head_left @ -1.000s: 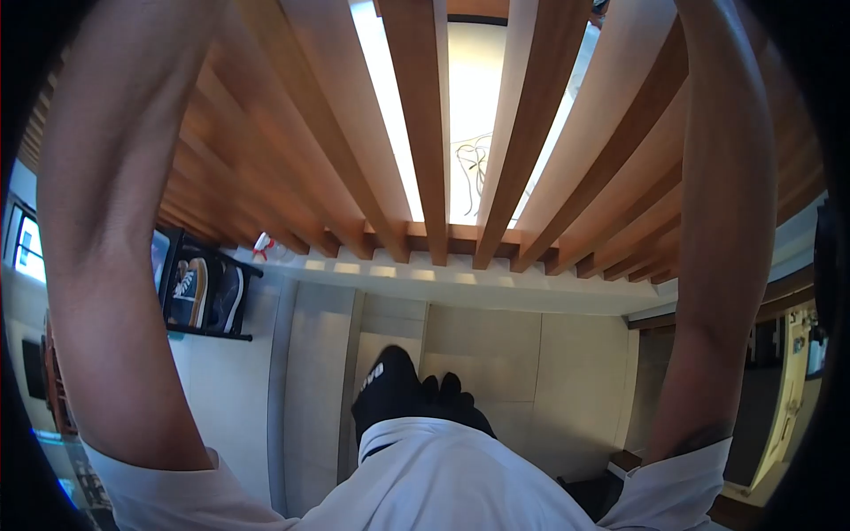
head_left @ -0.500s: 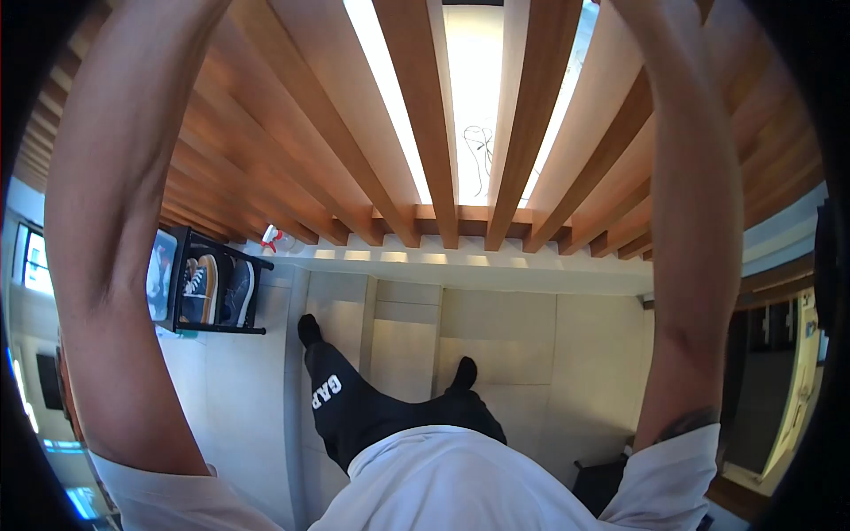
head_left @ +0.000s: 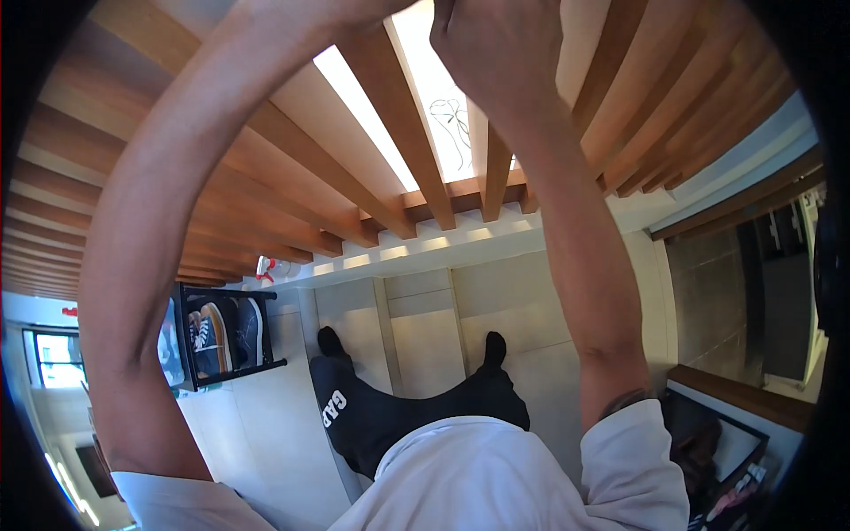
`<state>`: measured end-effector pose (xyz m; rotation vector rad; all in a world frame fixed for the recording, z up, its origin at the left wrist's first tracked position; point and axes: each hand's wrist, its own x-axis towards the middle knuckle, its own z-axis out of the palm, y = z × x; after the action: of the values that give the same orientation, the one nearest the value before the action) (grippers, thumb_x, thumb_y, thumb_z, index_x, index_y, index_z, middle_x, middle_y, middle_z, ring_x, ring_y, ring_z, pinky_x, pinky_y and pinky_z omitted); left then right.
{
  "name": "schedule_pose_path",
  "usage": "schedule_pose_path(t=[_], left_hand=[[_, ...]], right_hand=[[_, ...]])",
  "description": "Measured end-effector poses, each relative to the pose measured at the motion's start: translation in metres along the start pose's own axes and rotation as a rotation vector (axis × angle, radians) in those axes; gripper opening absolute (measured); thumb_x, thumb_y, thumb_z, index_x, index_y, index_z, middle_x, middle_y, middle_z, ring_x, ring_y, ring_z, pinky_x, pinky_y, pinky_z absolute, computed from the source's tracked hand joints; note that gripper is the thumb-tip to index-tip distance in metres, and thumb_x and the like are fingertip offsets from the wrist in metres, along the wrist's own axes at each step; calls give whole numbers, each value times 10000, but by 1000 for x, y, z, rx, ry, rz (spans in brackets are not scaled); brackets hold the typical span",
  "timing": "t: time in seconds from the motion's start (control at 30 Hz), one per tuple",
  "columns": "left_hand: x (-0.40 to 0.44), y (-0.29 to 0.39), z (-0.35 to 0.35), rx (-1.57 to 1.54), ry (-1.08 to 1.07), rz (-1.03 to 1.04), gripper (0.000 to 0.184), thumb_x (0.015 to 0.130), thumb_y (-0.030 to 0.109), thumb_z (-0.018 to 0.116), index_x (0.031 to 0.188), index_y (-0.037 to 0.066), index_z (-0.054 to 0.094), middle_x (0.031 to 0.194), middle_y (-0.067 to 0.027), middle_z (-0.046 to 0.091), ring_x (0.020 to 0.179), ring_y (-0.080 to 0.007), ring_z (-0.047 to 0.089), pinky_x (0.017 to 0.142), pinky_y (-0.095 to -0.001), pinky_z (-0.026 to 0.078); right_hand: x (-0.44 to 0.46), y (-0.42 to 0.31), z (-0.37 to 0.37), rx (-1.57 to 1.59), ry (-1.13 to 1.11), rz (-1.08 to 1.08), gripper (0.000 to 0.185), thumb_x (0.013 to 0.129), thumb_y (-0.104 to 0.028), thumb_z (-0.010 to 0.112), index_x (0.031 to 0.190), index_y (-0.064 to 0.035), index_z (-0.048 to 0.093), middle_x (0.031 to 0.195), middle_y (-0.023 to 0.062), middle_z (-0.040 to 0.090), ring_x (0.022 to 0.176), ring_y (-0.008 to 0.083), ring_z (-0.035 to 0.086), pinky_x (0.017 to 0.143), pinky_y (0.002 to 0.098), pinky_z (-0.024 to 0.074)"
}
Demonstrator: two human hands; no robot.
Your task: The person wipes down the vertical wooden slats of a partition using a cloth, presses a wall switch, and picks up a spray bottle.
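Observation:
Both my arms reach up in front of a screen of brown wooden slats (head_left: 394, 102). At the top edge, just left of centre, only the wrist end of my left hand (head_left: 376, 9) shows; its fingers are cut off by the frame. My right hand (head_left: 500, 49) is close beside it, in front of the slats next to the bright gap. Its back faces me and the fingers look curled in, but whatever they hold, if anything, is hidden. A thin dark cord (head_left: 453, 124) shows through the gap between slats.
A black shoe rack (head_left: 235, 380) with several shoes stands at the left. Near it, a spray bottle (head_left: 270, 268) with a red and white head sits on the ledge (head_left: 403, 257). My feet are apart on the stepped tile floor (head_left: 421, 332). At the right is a dark-framed opening (head_left: 717, 265).
My right hand has come down and inward into view, and my left arm has bent toward the centre. The view has turned a little; the slats and rack have shifted.

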<state>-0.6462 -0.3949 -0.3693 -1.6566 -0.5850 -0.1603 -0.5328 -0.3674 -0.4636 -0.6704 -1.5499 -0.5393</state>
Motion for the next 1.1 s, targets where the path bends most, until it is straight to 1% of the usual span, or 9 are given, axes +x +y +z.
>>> schedule_pose_path(t=[0.13,0.27,0.33,0.37,0.4,0.47,0.5,0.73,1.1], left_hand=[[-16,29,2,-88,-21,-23,505,869,153,581,1342,-21,537,1350,-189,551,1313,-321,483,1137,-443,348],[-26,55,-1,-101,-215,14,497,875,183,556,1338,1,546,1361,-160,546,1327,-313,457,1167,-467,282],[-31,71,1,-156,-224,35,507,832,153,620,1297,-40,558,1325,-219,551,1283,-358,480,1138,-471,312],[-35,89,4,-145,-206,-32,512,839,92,596,1349,84,550,1324,-96,578,1266,-278,519,1109,-421,369],[-40,101,8,-159,-185,-16,512,839,92,596,1349,84,550,1324,-96,578,1266,-278,519,1109,-421,369],[-50,114,13,-158,-339,-32,544,861,190,541,1401,134,501,1352,-68,535,1312,-238,455,1169,-426,261],[-51,121,12,-193,-326,-30,523,859,194,547,1376,123,529,1287,-67,575,1258,-244,500,1162,-436,280],[-75,176,16,-213,-462,82,481,817,214,564,1278,82,610,1254,-36,614,1257,-214,513,1185,-437,260],[-121,249,37,-359,-625,329,512,847,235,546,1339,97,571,1358,-9,565,1322,-191,460,1206,-396,213]], right_hand=[[-31,-5,-3,33,-86,96,636,885,-38,526,1380,249,250,1443,469,220,1364,614,226,1162,575,222],[-61,-7,-2,34,-170,195,646,884,-45,536,1377,249,241,1436,476,217,1356,628,223,1148,593,245],[-75,-11,-10,65,-252,294,646,890,-49,538,1411,207,254,1467,434,232,1396,570,220,1183,550,228],[-100,-8,8,65,-36,292,692,757,-25,640,1370,159,378,1474,379,294,1392,536,278,1097,582,339],[-113,-8,10,39,-29,303,692,757,-25,640,1370,159,378,1474,379,294,1392,536,278,1097,582,339],[-131,-14,7,57,-226,380,750,828,-109,598,1408,215,248,1500,442,141,1411,598,148,1120,661,218],[-141,-16,10,42,-228,413,740,846,-103,580,1425,204,235,1513,429,139,1424,578,148,1144,646,171],[-207,-28,22,168,-136,578,754,846,-99,584,1426,207,211,1509,426,158,1423,574,147,1158,637,173],[-303,-49,28,121,-279,818,612,899,-70,518,1359,253,273,1483,460,147,1408,598,142,1170,612,176]])
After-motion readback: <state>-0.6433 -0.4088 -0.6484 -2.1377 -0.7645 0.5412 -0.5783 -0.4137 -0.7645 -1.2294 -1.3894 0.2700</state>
